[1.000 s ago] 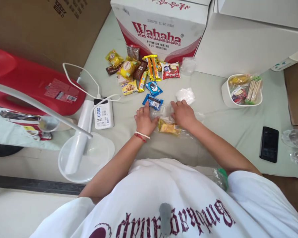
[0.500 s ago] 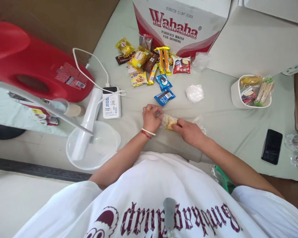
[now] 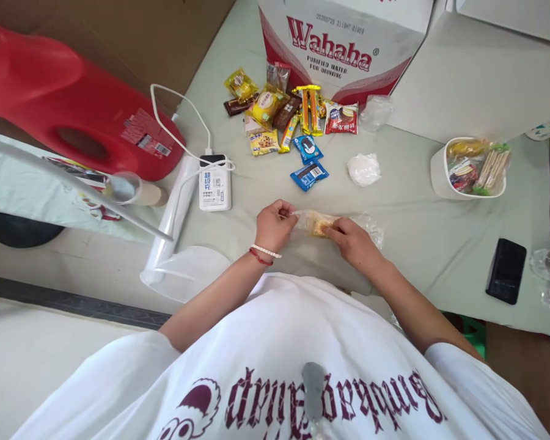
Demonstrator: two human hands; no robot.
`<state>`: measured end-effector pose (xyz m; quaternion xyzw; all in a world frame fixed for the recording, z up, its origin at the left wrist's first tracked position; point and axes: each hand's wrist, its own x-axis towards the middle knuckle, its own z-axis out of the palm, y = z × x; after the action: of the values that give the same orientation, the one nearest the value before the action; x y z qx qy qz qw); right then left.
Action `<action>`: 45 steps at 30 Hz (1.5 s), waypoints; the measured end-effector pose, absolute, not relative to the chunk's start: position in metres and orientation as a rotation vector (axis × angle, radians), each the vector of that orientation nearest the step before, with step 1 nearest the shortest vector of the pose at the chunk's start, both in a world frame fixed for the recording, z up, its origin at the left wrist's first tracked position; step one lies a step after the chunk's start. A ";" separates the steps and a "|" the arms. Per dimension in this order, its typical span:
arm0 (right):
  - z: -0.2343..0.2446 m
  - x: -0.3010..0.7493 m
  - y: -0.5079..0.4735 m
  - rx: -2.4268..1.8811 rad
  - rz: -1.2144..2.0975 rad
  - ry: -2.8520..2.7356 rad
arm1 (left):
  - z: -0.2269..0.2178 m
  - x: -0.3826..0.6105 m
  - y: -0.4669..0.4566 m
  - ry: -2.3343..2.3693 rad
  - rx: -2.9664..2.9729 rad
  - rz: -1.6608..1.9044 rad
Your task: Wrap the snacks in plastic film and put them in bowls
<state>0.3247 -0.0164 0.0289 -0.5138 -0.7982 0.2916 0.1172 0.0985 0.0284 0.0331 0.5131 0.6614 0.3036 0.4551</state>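
Observation:
My left hand [image 3: 275, 225] and my right hand [image 3: 355, 243] both pinch a clear plastic bag [image 3: 316, 222] with a yellow snack inside, held just above the pale green table cover [image 3: 417, 226]. The left hand wears a ring and a bead bracelet and grips the bag's left end. The right hand grips its right part, and loose clear plastic [image 3: 371, 225] trails to the right. A blue snack packet [image 3: 308, 175] lies just beyond the hands, before a pile of assorted snack packets [image 3: 284, 113].
A Wahaha water carton [image 3: 339, 49] stands at the back. A white tub of snacks [image 3: 472, 168] sits at right, a black phone [image 3: 505, 271] nearer. A white power bank [image 3: 214, 186] with cable, a red container [image 3: 73, 116] and a lamp base [image 3: 187, 272] are at left. A crumpled white bag [image 3: 364, 169] lies centre.
Both hands lifted the clear bag with the yellow snack off the table and drew it nearer. My view shifted, so the table items sit slightly right and higher.

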 end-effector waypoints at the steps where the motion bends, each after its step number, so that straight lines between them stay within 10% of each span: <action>1: 0.027 0.325 -0.017 -1.499 0.857 -2.325 | 0.036 0.105 0.030 1.549 1.235 0.768; 14: 0.032 0.374 -0.039 -2.078 0.350 -1.880 | 0.027 0.157 0.026 1.702 1.982 0.423; 25: 0.057 0.300 -0.003 -1.869 0.761 -2.119 | 0.033 0.156 0.031 1.634 1.847 0.194; 36: 0.028 0.287 -0.025 -1.723 0.395 -2.402 | 0.132 -0.004 -0.055 1.193 2.315 0.198; 45: 0.032 0.284 -0.024 -1.780 0.399 -2.338 | 0.079 -0.080 -0.068 1.423 2.445 0.006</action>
<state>0.2843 -0.0241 0.0325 -0.5979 -0.7853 0.1339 0.0883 -0.0798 -0.0684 0.0791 0.8539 0.4967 0.0022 0.1556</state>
